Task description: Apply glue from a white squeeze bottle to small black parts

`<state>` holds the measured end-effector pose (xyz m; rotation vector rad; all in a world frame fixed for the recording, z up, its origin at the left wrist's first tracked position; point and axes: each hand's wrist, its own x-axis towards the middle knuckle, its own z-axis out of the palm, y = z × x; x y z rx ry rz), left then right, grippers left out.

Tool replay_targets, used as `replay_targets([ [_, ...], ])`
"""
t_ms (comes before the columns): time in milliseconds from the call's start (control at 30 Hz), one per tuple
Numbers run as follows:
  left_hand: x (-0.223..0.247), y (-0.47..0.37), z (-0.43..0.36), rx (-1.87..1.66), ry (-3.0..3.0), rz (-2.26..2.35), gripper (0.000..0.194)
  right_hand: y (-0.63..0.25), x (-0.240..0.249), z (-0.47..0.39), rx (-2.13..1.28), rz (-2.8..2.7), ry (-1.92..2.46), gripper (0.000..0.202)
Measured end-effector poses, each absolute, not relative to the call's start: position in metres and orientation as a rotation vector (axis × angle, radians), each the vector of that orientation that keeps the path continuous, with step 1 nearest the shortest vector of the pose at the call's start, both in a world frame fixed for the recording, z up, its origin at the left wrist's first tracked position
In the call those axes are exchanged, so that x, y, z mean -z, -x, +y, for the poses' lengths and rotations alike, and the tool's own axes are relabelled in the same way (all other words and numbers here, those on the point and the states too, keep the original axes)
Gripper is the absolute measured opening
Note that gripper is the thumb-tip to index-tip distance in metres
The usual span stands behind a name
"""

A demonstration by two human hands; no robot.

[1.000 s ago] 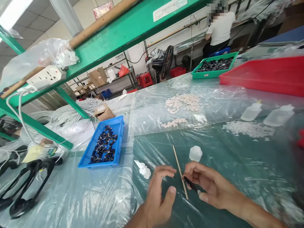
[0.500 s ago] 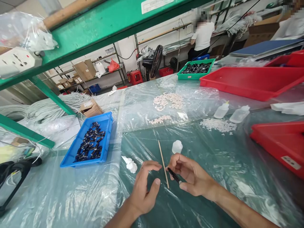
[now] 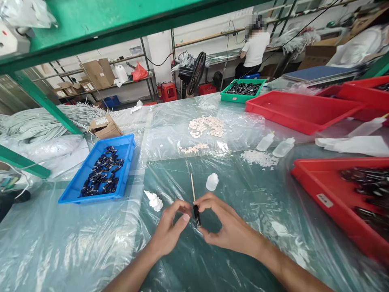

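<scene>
My right hand grips a small black part by its two ends, between thumb and fingers. Just left of that part is my left hand, its thumb and fingers curved and apart, holding nothing. A thin wooden stick lies on the plastic-covered table, its lower end hidden behind the black part and my right fingers. Beyond my right hand stands a small white translucent cup. Crumpled white tissue lies left of my hands.
A blue tray of black parts is at left. Pale pieces, white bits and two bottles lie farther back. Red trays line the right; a green tray is behind. A person sits beyond.
My right hand has turned the black part nearly upright and brought it over the stick's lower end. My left hand has come closer to it. The view has shifted right.
</scene>
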<state>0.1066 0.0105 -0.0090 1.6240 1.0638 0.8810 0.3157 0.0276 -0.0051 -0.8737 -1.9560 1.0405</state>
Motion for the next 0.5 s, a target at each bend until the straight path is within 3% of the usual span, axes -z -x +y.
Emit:
replay_targets([
  [200,0.022,-0.112,0.014,-0.827,-1.528,1.029,0.028,-0.312,0.010,0.026,-0.494,-2.223,0.859,0.021],
  [500,0.026,-0.116,0.015,-0.871,-1.482,1.066,0.042,-0.315,0.016,0.028,-0.292,-2.219,0.744,0.027],
])
